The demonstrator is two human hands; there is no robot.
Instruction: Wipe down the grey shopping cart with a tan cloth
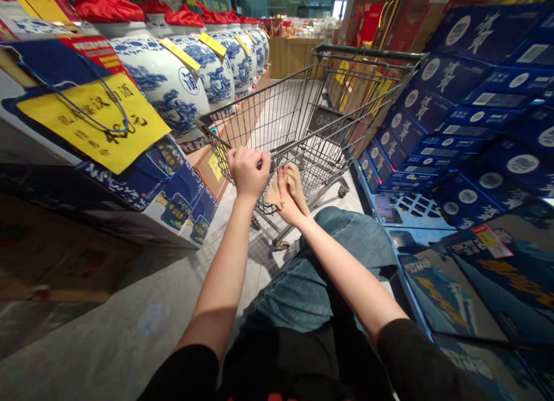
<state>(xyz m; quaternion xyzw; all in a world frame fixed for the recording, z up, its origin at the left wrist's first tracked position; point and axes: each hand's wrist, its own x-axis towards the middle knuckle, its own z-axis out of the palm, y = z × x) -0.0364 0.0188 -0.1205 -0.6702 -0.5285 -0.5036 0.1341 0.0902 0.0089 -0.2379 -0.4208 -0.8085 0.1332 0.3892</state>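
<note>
A dark wire shopping cart (277,121) stands in front of me, its handle at the far end. My left hand (249,169) is closed around the near top rim of the basket, close to the left corner. In my right hand (286,196) is a tan cloth (298,184), bunched around the fingers and held against the near wire side, just right of my left hand. The cloth and hand hide part of the wires there. Nothing shows inside the basket.
Blue-and-white porcelain jars (168,83) with red cloth tops line the left. Nearer stand boxed goods with a yellow price sign (97,121). Stacks of blue boxes (415,112) rise on the right, above a light-blue plastic pallet (426,210). A wooden counter (298,59) is behind the cart.
</note>
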